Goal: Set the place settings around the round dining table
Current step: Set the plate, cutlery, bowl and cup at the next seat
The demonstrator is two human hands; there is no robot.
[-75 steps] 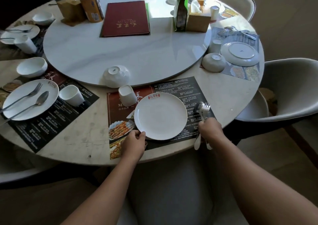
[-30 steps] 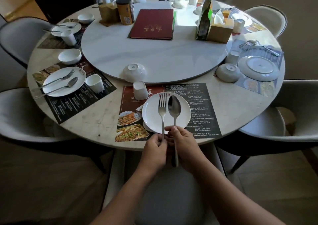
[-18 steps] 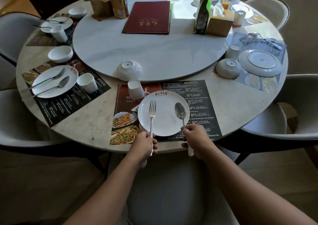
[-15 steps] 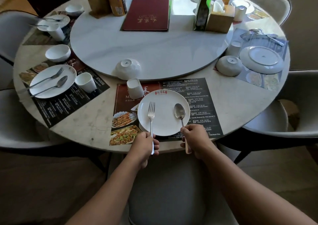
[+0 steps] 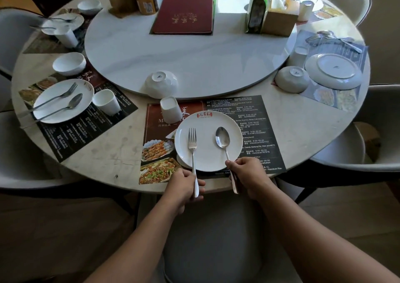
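Just now, the cutlery has been spread apart: a second ago fork and spoon were held side by side at the plate's middle, and now they lie separated, so the near setting is judged close to done.

At nine o'clock on the worktop (image 5: 104, 163), a finished setting is seen: a white plate (image 5: 50, 112) carrying its own fork and spoon, a bowl (image 5: 69, 63) beyond it and an upright cup (image 5: 106, 102) beside it.

At six o'clock, the left hand (image 5: 184, 185) is closed around the handle of the fork (image 5: 192, 144), whose tines rest on the left half of the near plate (image 5: 205, 159). The fingers are clenched on the handle past the plate's rim, over the worktop's edge. An upturned cup (image 5: 171, 109) stands just beyond the plate, and an upturned bowl (image 5: 161, 85) sits on the turntable (image 5: 194, 55).

The right hand (image 5: 246, 174) is pinched on the handle of the spoon (image 5: 222, 137), its bowl lying on the plate's right half. Neither piece has been released yet.

At three o'clock, an inverted plate (image 5: 333, 70) and inverted bowl (image 5: 292, 79) wait, that setting being judged unfinished.
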